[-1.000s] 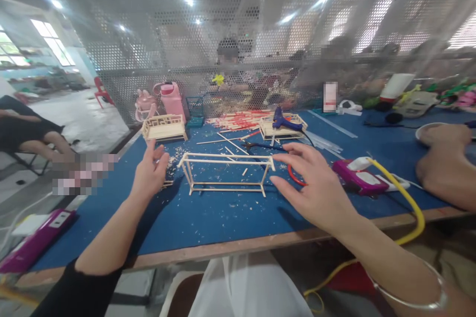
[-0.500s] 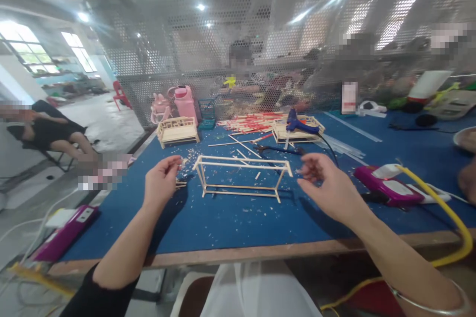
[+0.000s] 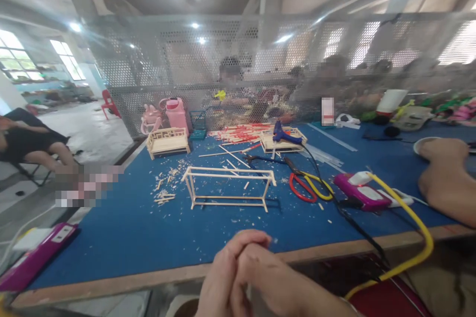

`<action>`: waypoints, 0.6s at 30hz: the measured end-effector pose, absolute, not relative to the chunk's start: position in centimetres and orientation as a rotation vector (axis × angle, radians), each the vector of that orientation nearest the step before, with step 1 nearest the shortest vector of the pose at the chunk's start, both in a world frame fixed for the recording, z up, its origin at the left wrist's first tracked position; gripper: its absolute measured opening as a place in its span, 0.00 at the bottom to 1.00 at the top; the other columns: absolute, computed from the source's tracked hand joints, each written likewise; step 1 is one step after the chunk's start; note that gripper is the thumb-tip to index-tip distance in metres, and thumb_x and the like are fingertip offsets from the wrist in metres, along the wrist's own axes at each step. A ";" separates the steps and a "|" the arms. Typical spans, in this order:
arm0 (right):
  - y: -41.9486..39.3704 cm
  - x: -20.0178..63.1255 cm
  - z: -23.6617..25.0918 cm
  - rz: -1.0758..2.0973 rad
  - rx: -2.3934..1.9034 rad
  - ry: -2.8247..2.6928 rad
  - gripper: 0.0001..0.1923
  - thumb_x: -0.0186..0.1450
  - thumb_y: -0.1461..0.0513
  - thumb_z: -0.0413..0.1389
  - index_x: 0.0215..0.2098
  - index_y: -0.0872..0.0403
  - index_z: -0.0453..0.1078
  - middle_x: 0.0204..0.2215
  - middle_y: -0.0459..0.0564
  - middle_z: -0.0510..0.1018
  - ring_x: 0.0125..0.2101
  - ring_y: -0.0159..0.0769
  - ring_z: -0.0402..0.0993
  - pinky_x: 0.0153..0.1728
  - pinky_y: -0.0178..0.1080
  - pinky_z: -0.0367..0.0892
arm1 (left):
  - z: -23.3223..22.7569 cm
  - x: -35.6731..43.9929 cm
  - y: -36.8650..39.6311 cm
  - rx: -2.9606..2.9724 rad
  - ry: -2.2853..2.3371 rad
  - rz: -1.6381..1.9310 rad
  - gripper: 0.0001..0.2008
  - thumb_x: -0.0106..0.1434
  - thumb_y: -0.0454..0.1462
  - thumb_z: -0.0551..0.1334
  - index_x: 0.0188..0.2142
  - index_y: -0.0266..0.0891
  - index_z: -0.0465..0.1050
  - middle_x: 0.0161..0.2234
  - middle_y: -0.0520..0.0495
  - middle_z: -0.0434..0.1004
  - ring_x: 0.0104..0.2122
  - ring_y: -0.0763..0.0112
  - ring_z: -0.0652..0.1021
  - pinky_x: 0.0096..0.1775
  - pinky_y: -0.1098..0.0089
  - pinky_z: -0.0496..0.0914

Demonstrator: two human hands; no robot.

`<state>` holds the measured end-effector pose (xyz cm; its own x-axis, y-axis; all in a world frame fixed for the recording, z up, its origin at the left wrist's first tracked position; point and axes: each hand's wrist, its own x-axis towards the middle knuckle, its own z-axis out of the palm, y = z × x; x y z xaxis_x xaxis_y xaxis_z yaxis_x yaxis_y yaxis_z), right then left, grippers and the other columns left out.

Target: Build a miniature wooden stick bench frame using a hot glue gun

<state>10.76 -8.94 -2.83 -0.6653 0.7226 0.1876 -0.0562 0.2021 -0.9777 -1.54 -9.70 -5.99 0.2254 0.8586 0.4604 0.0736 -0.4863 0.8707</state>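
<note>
My left hand (image 3: 221,275) and my right hand (image 3: 266,272) are clasped together over the table's front edge. Their fingers fold against each other, partly hidden, and no object shows in them. Just beyond stands a small open frame of thin wooden sticks (image 3: 230,203), upright on the blue tabletop (image 3: 148,242). To its right lie scissors with one red and one yellow handle (image 3: 318,188). Short cut sticks (image 3: 165,198) and pale chips are scattered to its left.
Behind the frame are a small wooden bench (image 3: 169,144), a pile of red-tipped sticks (image 3: 241,133) and a blue glue gun (image 3: 286,134) on a second bench. A purple power strip (image 3: 362,195) with a yellow cable lies right. Another person's arm (image 3: 446,183) rests at far right.
My hands have left the two sides of the stick frame and come together near the table's front edge. The view has tilted up a little, and the scissors now show fully.
</note>
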 end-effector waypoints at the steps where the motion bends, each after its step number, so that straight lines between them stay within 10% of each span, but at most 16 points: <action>1: -8.5 10.8 -2.9 1.394 -0.649 -1.775 0.32 0.64 0.41 0.35 0.15 0.51 0.58 0.14 0.46 0.64 0.18 0.32 0.62 0.22 0.35 0.62 | -6.3 -1.3 -10.1 1.727 0.874 1.398 0.25 0.67 0.50 0.42 0.48 0.52 0.74 0.45 0.43 0.78 0.45 0.55 0.78 0.41 0.56 0.75; 5: -6.3 13.7 -4.2 0.645 -0.755 -1.363 0.20 0.66 0.52 0.47 0.20 0.52 0.65 0.19 0.47 0.69 0.23 0.33 0.64 0.25 0.36 0.62 | -5.6 -2.6 -10.0 1.828 0.878 1.629 0.16 0.63 0.48 0.54 0.49 0.58 0.72 0.46 0.47 0.78 0.49 0.55 0.75 0.49 0.55 0.72; 10: -3.9 17.2 -5.8 0.346 -0.958 -1.179 0.02 0.60 0.62 0.53 0.30 0.52 0.67 0.26 0.46 0.70 0.26 0.32 0.67 0.26 0.35 0.64 | -2.6 -3.9 -6.4 2.072 1.092 1.512 0.07 0.60 0.38 0.60 0.35 0.50 0.78 0.31 0.49 0.81 0.32 0.66 0.80 0.33 0.67 0.76; 14: -2.2 18.0 -6.0 0.428 -1.231 -1.404 0.18 0.54 0.62 0.54 0.44 0.54 0.65 0.40 0.55 0.75 0.38 0.39 0.73 0.33 0.40 0.69 | -2.6 -4.6 -3.5 2.065 1.311 1.443 0.07 0.60 0.40 0.60 0.33 0.43 0.77 0.25 0.49 0.78 0.23 0.70 0.77 0.27 0.70 0.73; 18: -1.3 19.1 -5.5 0.527 -1.348 -1.597 0.22 0.57 0.59 0.50 0.50 0.57 0.63 0.41 0.59 0.76 0.32 0.37 0.74 0.26 0.37 0.69 | -4.5 -7.2 -2.2 1.795 1.540 2.029 0.24 0.57 0.38 0.62 0.53 0.42 0.63 0.44 0.41 0.73 0.38 0.67 0.76 0.36 0.68 0.73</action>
<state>19.07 -1.32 -5.48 0.0554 0.9232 0.3802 0.5151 0.2998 -0.8030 -7.22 -2.15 -4.54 -0.3360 0.5859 0.7375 0.5529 -0.5112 0.6580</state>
